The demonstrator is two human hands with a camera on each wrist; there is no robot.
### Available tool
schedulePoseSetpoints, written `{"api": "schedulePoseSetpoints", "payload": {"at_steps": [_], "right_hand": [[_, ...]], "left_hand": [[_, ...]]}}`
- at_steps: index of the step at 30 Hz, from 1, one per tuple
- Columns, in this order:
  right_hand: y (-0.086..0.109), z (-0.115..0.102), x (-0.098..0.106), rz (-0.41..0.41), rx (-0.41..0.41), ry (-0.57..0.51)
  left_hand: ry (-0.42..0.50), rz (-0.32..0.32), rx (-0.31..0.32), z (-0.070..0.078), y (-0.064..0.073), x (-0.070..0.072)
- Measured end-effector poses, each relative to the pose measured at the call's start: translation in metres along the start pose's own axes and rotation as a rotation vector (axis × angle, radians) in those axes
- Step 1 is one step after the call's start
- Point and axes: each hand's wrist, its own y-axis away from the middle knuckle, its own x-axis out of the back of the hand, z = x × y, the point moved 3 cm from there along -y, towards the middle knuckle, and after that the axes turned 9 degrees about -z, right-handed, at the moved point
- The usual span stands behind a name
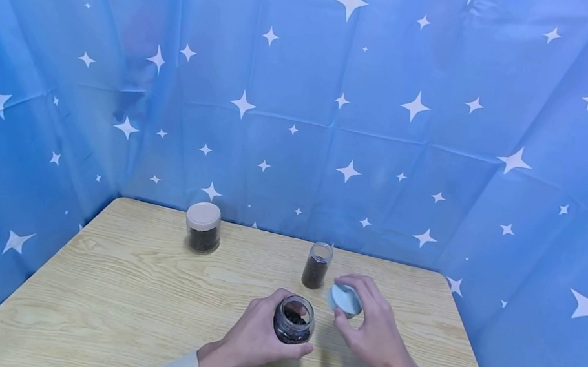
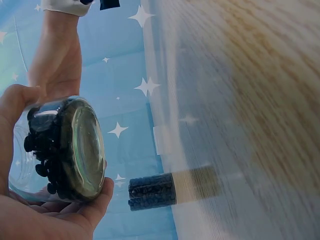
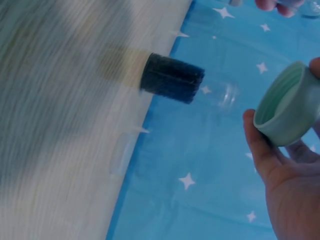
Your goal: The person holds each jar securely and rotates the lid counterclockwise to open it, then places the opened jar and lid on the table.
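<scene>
My left hand (image 1: pixel 258 329) grips a lidless glass jar (image 1: pixel 294 321) from the side, above the table. Black bean-like pieces lie inside that jar, seen closer through the glass (image 2: pixel 55 150) in the left wrist view. In my right hand (image 1: pixel 371 328) a pale mint-green screw lid (image 1: pixel 345 301) is pinched between thumb and fingers. The lid's hollow, threaded inside shows in the right wrist view. Just beyond both hands stands a narrow clear jar (image 1: pixel 316 267) without a lid, partly filled with dark grains. Lid and held jar are apart.
At the back left of the wooden table (image 1: pixel 133 293) stands a wider jar (image 1: pixel 203 228) with a pale lid and dark contents. A blue curtain (image 1: pixel 300 80) with white stars hangs behind the table and along both sides.
</scene>
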Motion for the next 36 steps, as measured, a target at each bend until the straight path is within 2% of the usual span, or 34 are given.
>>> {"api": "schedulePoseSetpoints", "payload": {"at_steps": [5, 12, 25, 30, 36], "right_hand": [[0.002, 0.008, -0.002, -0.013, -0.035, -0.001], [0.004, 0.017, -0.005, -0.002, -0.038, 0.007], [0.008, 0.033, -0.01, -0.049, -0.134, 0.009], [0.009, 0.039, -0.012, -0.069, -0.197, 0.033], [0.01, 0.047, -0.014, -0.128, -0.311, 0.036]], "left_hand": [[0.005, 0.0, -0.003, 0.001, 0.0, 0.0], [0.001, 0.004, -0.006, 0.001, 0.0, 0.001], [0.0, 0.01, 0.005, 0.001, 0.0, 0.002], [0.003, 0.008, 0.007, 0.001, 0.0, 0.002], [0.006, 0.006, 0.007, 0.002, 0.0, 0.002]]}}
